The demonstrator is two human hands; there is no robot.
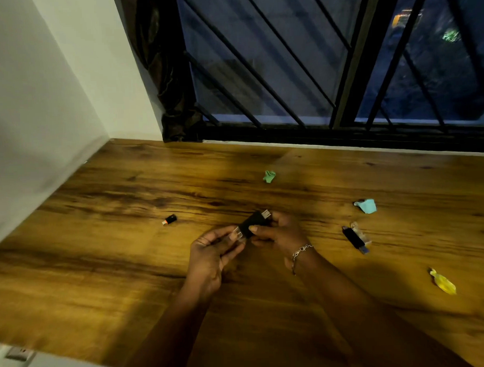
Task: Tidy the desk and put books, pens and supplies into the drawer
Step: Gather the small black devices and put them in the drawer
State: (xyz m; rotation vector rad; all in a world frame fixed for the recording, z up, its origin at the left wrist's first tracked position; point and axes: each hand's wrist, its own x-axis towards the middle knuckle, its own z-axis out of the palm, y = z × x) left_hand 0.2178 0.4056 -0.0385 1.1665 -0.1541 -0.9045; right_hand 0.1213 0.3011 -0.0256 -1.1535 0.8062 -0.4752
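Observation:
A black USB stick (253, 223) with a metal plug at its far end is held just above the wooden desk (100, 257) near the middle. My right hand (281, 231) grips the stick's body. My left hand (210, 255) pinches a clear cap (238, 233) at the stick's near end. A second black USB stick (354, 238) with a blue plug lies to the right, a clear cap (360, 231) beside it. A small black adapter with an orange and white tip (170, 219) lies to the left.
Scraps lie on the desk: a green one (269, 176) at the back, a light blue one (366, 205) to the right, a yellow one (443, 282) at the near right. A white wall (40, 108) bounds the left, a barred window (313, 71) the back.

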